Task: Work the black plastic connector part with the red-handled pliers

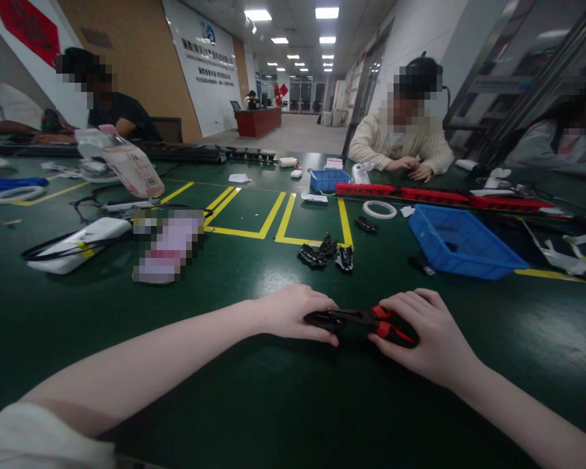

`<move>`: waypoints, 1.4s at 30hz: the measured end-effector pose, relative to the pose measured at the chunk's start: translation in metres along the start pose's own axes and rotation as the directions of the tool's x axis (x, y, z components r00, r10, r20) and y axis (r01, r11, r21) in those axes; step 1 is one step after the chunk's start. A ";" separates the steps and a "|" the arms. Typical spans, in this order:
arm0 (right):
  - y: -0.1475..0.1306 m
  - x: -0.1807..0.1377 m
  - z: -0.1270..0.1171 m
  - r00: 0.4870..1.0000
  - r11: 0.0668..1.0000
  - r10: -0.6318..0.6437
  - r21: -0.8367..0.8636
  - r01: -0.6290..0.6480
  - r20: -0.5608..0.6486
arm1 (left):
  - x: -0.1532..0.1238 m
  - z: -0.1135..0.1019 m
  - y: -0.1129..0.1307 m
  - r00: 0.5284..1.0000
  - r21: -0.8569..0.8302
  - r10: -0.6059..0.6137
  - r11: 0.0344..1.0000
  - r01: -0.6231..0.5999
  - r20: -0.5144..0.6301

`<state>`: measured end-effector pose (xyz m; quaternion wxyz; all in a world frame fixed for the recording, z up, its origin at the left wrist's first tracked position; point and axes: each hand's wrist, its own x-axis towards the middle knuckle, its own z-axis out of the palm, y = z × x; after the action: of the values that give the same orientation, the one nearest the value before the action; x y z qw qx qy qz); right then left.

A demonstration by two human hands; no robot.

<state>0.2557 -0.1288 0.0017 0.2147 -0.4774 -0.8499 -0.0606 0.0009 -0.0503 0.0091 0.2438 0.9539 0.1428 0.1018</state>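
Observation:
Just above the green table [224, 397], my right hand [427, 335] is closed around the red and black handles of a pair of pliers [393, 326]. My left hand [297, 316] pinches a small black plastic part [325, 319] between thumb and fingers. The dark jaws of the pliers reach left and meet this part; whether they bite on it is too dark to tell. Beyond my hands lies a small cluster of similar black parts [344, 258], with one more black part [366, 225] farther back to the right.
To the right stands a blue bin [459, 244]; a smaller blue basket [329, 179] is farther back. A phone [170, 251], a white power bank [81, 244] and a tilted bottle [131, 163] occupy the left. Red strips [434, 195] lie before a seated co-worker [400, 137].

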 end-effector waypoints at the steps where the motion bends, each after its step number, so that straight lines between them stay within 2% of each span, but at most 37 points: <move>1: -0.001 0.000 0.000 1.000 1.000 -0.002 0.002 0.002 0.001 | 0.000 -0.001 0.000 1.000 -0.008 0.008 1.000 -0.008 -0.001; 5: -0.002 -0.001 -0.001 1.000 1.000 -0.004 0.011 0.004 0.002 | -0.001 -0.001 0.001 1.000 0.003 0.013 1.000 -0.013 0.003; 11: -0.002 0.000 -0.001 0.998 0.998 0.050 0.036 -0.051 0.044 | 0.000 0.003 0.000 0.999 0.121 -0.014 0.992 0.018 -0.035; 16: -0.004 0.001 -0.001 0.990 0.991 0.109 0.071 -0.115 0.090 | 0.002 0.004 0.005 0.995 0.235 -0.072 0.968 0.088 -0.076; 20: -0.004 0.002 -0.001 0.989 0.990 0.108 0.075 -0.116 0.102 | 0.002 0.004 0.005 0.992 0.275 -0.092 0.955 0.112 -0.086; 26: 0.001 0.000 -0.002 1.000 0.999 -0.022 -0.044 0.021 -0.018 | -0.001 0.004 0.000 1.000 0.201 -0.018 0.979 0.019 -0.010; 30: -0.002 -0.002 -0.004 0.994 0.990 -0.097 -0.107 0.091 -0.051 | -0.001 0.003 -0.001 0.999 0.135 -0.030 0.990 0.033 -0.020; 35: -0.003 -0.001 -0.003 0.989 0.987 -0.125 -0.117 0.115 -0.084 | 0.000 0.003 0.001 0.999 0.172 -0.028 0.984 0.032 -0.029; 37: 0.001 0.000 -0.002 0.989 0.987 -0.109 -0.130 0.095 -0.105 | 0.000 0.003 0.001 0.999 0.180 -0.026 0.983 0.032 -0.034; 42: 0.016 0.001 -0.002 0.995 0.997 0.023 -0.075 -0.030 -0.095 | -0.001 0.004 0.002 0.998 0.200 -0.033 0.979 0.042 -0.048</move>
<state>0.2695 -0.1204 0.0026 0.2368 -0.4931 -0.8295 -0.1128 0.0016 -0.0535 0.0066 0.1446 0.9682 0.1757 0.1035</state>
